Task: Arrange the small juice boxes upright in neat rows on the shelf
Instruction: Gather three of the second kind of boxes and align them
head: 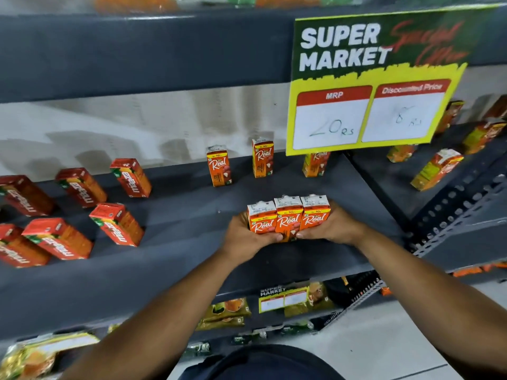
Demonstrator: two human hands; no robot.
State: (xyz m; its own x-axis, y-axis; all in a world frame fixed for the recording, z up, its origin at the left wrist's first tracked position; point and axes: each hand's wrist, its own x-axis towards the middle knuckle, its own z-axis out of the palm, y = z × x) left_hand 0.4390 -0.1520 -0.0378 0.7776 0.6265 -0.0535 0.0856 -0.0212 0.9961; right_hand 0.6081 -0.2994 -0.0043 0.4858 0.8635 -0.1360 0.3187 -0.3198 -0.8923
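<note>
- Hands press from both sides on a group of three Real juice boxes (288, 218), which stand upright side by side and touch each other on the grey shelf (178, 215).
- The left hand (244, 237) is closed against the left box, with the fingers curled under its front bottom edge.
- The right hand (333, 229) is closed against the right box in the same way; its fingertips almost meet those of the left hand under the middle box.
- The three held boxes are in the front part of the shelf, a little right of its middle.
- Behind them, near the back wall, more Real boxes stand upright and well apart: one at the left (219, 165), one at the middle (262, 157), and one (315, 164) partly hidden behind the price sign (370, 80).
- The sign hangs from the shelf above and reads "SUPER MARKET", with "20 Rs" under MRP and "8" under Discounted Price.
- On the left part of the same shelf stand red Maaza juice boxes (118, 223), spaced in loose rows; the wide lens makes them look tilted.
- On the neighbouring shelf at the right there are other juice cartons (436, 171), not in a clear order.
- Below the shelf, packets (225, 311) lie on a lower level, too blurred to read.
</note>
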